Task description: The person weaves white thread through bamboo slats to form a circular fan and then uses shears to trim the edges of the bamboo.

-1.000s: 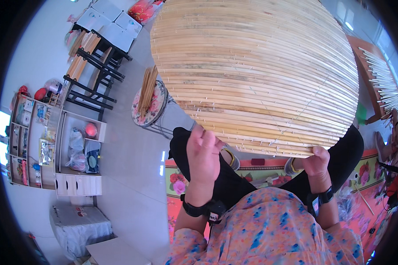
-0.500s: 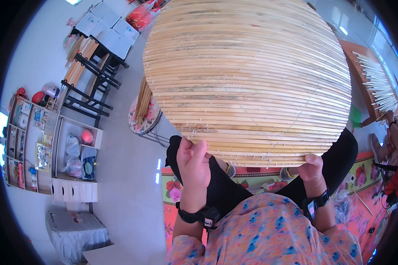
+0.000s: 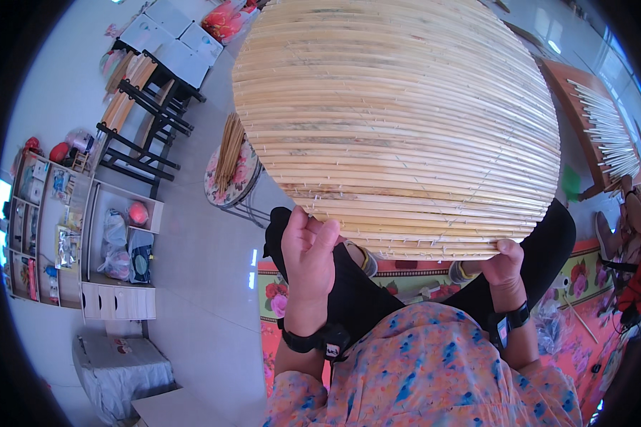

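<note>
Head view: gripping a rounded stalk mat (image 3: 406, 128) by its near edge with left hand (image 3: 310, 252) and right hand (image 3: 503, 266) closed to a pinch; spread out ahead of them. Could droop or twist beyond both, if pinched unevenly or loosely.

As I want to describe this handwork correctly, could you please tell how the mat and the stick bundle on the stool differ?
The mat is broad and flat; the stick bundle is narrow. The mat is pale straw-coloured, the bundle browner. The left hand and right hand hold the mat by its near edge, whereas the bundle lies on the stool. Both consist of thin, straight pieces.
</note>
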A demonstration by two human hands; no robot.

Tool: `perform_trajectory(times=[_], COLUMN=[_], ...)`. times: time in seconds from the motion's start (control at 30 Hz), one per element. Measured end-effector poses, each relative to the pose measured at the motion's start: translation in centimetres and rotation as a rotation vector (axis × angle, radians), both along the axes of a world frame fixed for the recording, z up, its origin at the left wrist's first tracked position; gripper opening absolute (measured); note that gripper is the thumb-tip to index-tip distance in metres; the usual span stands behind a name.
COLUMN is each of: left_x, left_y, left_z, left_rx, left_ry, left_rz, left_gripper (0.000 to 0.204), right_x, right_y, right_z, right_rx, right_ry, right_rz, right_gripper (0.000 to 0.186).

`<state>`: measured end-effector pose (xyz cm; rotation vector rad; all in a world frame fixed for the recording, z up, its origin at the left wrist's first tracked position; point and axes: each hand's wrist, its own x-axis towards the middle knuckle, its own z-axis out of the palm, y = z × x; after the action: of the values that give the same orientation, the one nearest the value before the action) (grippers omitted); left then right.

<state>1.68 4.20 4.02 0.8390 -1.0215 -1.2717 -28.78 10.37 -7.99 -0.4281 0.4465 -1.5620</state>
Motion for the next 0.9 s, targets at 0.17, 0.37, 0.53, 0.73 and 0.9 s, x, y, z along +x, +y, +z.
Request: perform_trajectory(times=[0.17,0.37,0.53,0.73,0.9], left_x=[-0.4,-0.4,0.0,2.5,4.8], left_y=[0.3,0.3,-0.2,-0.9,-2.9], left_z=[0.1,0.4,0.2,-1.3,0.3], left_rx=[-0.038,-0.025,0.041,-0.011,-0.028], left_ry=[-0.036,0.002,0.065,0.064,0.131], left_rz=[0.034,0.024,0.038,-0.088,-0.092], left_gripper=[0.032,0.030,0.030,0.036,0.061], right_x=[0.0,-0.2,-0.7,-1.3,-3.3], right_y=[-0.1,-0.2,-0.1,0.2,1.9], right_z=[0.2,-0.4,-1.0,-2.4,-2.4], right_rx=[-0.010,-0.026,-0.013,0.001,0.000], right_ry=[0.011,0.002,0.003,0.015,0.092], right_rz=[-0.002,0.014,0.011,-0.002,0.026], right_gripper=[0.073,0.074,0.076,0.077,0.079])
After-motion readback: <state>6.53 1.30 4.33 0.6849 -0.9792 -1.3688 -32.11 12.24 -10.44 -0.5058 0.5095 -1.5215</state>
